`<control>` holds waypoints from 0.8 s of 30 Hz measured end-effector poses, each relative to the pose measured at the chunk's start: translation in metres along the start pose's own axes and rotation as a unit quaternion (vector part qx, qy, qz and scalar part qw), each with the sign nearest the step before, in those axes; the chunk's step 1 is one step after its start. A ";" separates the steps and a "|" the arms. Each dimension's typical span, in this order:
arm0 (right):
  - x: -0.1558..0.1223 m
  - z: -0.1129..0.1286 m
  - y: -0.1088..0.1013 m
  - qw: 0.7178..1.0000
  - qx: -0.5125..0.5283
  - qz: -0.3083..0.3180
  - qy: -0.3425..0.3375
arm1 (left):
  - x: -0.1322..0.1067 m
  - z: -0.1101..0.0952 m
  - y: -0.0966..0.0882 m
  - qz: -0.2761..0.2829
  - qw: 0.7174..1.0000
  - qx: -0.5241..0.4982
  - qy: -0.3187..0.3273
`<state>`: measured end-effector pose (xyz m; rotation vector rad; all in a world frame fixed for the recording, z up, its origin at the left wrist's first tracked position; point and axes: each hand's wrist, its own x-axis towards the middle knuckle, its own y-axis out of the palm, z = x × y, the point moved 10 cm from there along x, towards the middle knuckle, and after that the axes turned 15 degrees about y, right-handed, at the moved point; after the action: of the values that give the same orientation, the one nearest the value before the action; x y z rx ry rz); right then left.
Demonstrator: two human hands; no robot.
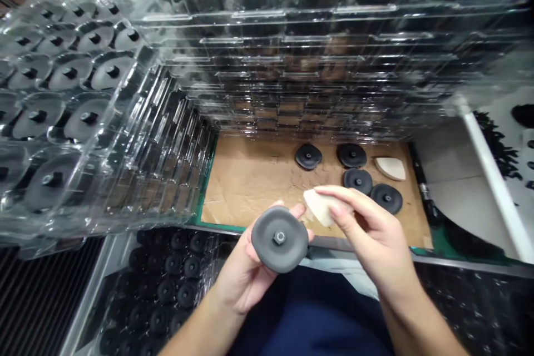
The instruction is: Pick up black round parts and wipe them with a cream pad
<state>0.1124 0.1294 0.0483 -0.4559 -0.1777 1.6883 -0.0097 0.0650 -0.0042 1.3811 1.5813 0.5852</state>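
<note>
Clear plastic trays [317, 50] stack high at the far side and left, over a cardboard-covered surface [250, 189] holding four dark discs [357, 181] (a pale wedge [390, 168] lies beside them). The left hand's [242, 272] grip is clamped on a grey bolted disc [279, 239], held near; the right hand's [375, 228] grip is clamped on a pale pad [321, 207].

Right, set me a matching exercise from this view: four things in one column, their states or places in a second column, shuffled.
Things:
1. Left hand
2. Right hand
3. Cream wedge
4. Clear plastic tray

States and places:
A. Dark discs sitting in its pockets
B. Lying on brown cardboard
C. Holding a dark grey disc with a central bolt
D. Pinching a pale cream piece

Pairs: 1-C; 2-D; 3-B; 4-A
</note>
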 end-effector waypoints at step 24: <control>-0.037 0.041 0.001 0.993 -0.055 -0.012 -0.105 | -0.004 -0.004 0.003 0.014 0.999 0.014 0.035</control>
<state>0.0987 0.0987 0.0924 -0.3556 -0.4297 1.7063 -0.0119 0.0633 0.0016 1.4192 1.6351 0.6360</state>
